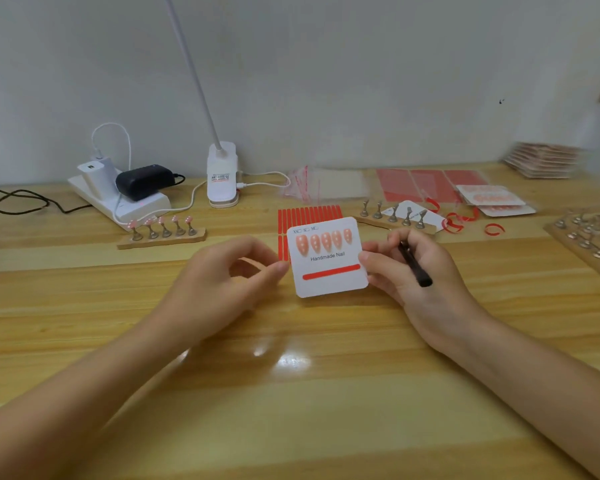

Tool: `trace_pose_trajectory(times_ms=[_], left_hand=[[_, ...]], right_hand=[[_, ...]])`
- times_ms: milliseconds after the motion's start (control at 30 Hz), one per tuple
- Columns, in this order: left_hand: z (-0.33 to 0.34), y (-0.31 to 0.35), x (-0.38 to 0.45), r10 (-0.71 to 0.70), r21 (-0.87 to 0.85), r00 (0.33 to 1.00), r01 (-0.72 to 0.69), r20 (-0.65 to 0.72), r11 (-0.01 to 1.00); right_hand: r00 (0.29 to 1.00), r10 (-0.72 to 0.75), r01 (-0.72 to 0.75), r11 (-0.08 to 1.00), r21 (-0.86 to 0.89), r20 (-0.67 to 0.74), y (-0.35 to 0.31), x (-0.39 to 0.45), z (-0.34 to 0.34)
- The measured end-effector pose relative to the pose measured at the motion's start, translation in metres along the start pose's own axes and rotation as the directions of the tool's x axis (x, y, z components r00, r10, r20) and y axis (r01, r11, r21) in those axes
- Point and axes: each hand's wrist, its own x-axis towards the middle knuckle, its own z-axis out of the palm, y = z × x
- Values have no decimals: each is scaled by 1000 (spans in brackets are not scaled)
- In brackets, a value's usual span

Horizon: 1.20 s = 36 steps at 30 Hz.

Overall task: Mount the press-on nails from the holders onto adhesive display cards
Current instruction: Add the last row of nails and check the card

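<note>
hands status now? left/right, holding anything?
Left hand: pinches the card at its left edge.
Right hand: grips a black pen, fingertips on the card's right edge.

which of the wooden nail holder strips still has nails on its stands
The wooden strip on the left, in front of the white power strip: its five stands carry pink nails. The strip behind the right hand has bare stands.
</note>
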Motion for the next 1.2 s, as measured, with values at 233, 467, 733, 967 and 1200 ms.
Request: trace_pose_trajectory(times_ms=[233,467,733,967,1200], left_hand=[[23,10,21,-220,-397,958,278,184,875],[32,5,24,-257,-499,932,355,256,791],[31,5,25,-305,-543,917,397,255,740],[34,6,23,-320,-527,920,392,227,754],[35,6,24,-320,-532,918,397,235,748]], right_hand=[[1000,8,-7,993,121,-7,3,7,-17],[998,-54,55,998,24,-35,7,13,-20],[859,-512,483,790,-377,27,-3,8,-16],[685,-638,713,486,-506,353,5,4,-7],[676,-612,721,436,-538,410,12,4,-9]])
